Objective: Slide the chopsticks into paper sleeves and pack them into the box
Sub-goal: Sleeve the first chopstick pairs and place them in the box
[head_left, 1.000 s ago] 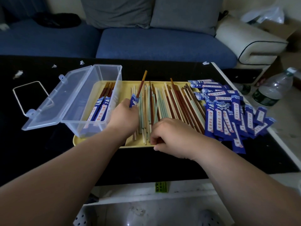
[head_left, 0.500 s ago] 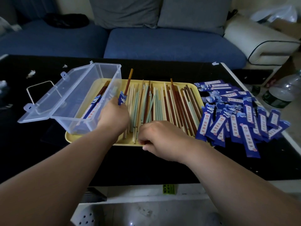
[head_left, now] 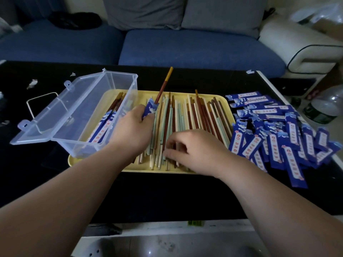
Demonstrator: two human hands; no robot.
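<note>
Left hand (head_left: 131, 130) gripping 1 sleeved chopstick (head_left: 163, 87), tip up and away; right hand (head_left: 196, 151) pinching loose chopsticks (head_left: 185, 112).

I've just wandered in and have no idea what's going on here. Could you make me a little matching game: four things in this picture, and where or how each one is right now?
Things
1. clear box
2. pile of blue sleeves
3. left hand
4. right hand

States
A. on the table, right of the yellow tray
B. grips a sleeved brown chopstick
C. fingertips on the loose chopsticks near the tray's near edge
D. lid open, on the tray's left end, sleeved chopsticks inside

Pairs: 1-D, 2-A, 3-B, 4-C
</note>
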